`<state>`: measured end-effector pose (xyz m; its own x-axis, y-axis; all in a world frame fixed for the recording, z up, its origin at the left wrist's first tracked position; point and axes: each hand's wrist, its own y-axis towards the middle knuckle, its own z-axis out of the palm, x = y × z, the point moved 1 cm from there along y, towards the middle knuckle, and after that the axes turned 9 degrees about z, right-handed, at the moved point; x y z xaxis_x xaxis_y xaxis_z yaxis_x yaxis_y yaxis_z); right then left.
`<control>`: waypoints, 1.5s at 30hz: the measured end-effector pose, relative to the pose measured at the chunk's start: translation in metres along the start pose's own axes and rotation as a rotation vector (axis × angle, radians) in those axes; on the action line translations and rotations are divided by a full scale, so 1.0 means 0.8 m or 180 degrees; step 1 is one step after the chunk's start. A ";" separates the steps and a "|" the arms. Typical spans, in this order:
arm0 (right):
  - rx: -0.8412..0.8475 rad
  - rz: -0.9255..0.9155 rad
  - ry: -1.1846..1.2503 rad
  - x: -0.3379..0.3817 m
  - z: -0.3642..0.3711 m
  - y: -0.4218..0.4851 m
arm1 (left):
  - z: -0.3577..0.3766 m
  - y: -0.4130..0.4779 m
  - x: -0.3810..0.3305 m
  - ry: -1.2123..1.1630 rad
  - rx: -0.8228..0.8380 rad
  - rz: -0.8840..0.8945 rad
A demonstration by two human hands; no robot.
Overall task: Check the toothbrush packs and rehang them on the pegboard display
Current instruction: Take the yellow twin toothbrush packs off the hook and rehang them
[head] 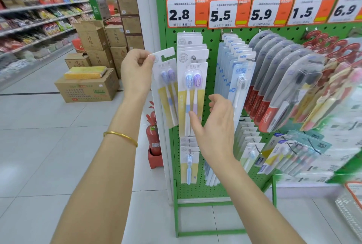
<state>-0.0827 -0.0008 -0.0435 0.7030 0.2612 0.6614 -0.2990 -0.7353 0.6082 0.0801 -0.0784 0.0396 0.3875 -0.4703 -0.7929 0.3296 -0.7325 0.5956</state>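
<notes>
My left hand (137,69) pinches the top corner of a white toothbrush pack (166,87) with two purple-headed brushes, held just left of the green pegboard (211,63). An identical pack (192,91) hangs at the front of a row on a peg. My right hand (213,124) is open, fingers relaxed, its thumb touching the lower part of that hanging pack. The held pack's hook slot is off the peg.
More toothbrush rows hang to the right: blue-white packs (235,71) and red Colgate packs (278,87). Price tags (182,12) line the top. A red fire extinguisher (153,138) stands at the display's left foot. Cardboard boxes (88,87) sit on the aisle floor.
</notes>
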 end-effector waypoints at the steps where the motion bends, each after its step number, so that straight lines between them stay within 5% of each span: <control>1: 0.0047 0.0005 -0.0003 -0.002 0.000 -0.004 | -0.006 -0.010 0.006 0.0033 -0.0073 -0.0096; 6: 0.0480 0.0128 -0.0009 -0.018 -0.007 -0.035 | -0.034 -0.083 0.024 0.0015 -0.0414 -0.0492; 10: 0.1394 0.0253 0.0101 -0.046 -0.012 -0.074 | -0.051 -0.162 0.048 -0.0032 -0.0619 -0.0994; 17: 0.2830 0.1223 0.0536 -0.106 -0.033 -0.139 | -0.009 -0.261 0.063 -0.0402 -0.0118 -0.1584; 24: 0.1962 0.1981 0.1097 -0.147 -0.085 -0.167 | 0.090 -0.317 0.026 -0.0558 0.0728 -0.1558; 31: 0.0894 0.2589 0.1770 -0.174 -0.115 -0.175 | 0.149 -0.362 0.003 0.0153 0.1627 -0.0905; 45: -0.0359 0.3792 0.2451 -0.225 -0.150 -0.155 | 0.147 -0.430 0.002 0.0416 0.3915 -0.0050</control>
<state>-0.2497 0.1187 -0.1852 -0.5111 -0.1720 0.8422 -0.5279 -0.7104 -0.4655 -0.1336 0.1148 -0.1817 0.4970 -0.4564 -0.7380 -0.6656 -0.7462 0.0132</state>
